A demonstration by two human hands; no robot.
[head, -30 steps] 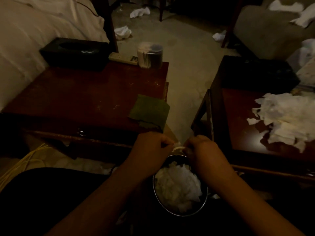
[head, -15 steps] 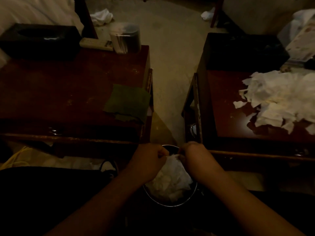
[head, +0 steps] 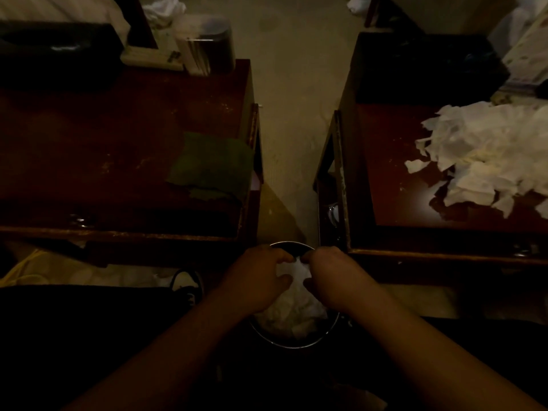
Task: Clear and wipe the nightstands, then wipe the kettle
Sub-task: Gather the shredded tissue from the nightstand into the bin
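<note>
1. Both hands have dropped into the mouth of the bin [head: 296,341] at 6 o'clock; a second ago they were pinching a scrap of paper above its rim
2. The left hand [head: 256,281] and right hand [head: 332,277] now press on the white tissue [head: 292,304] inside; their fingers are curled onto it, apparently pushing it down more than gripping
3. The view has tilted down, so both counters sit higher in the picture
4. The left counter [head: 103,137] at 10 o'clock carries a green cloth [head: 212,167], a dark tissue box [head: 56,51] and a metal kettle [head: 207,44] at its far edge
5. The right counter [head: 391,179] at 2 o'clock still bears a heap of torn paper [head: 486,155]
6. Judgement: packing the bin makes room for that heap; wiping has not begun
</note>
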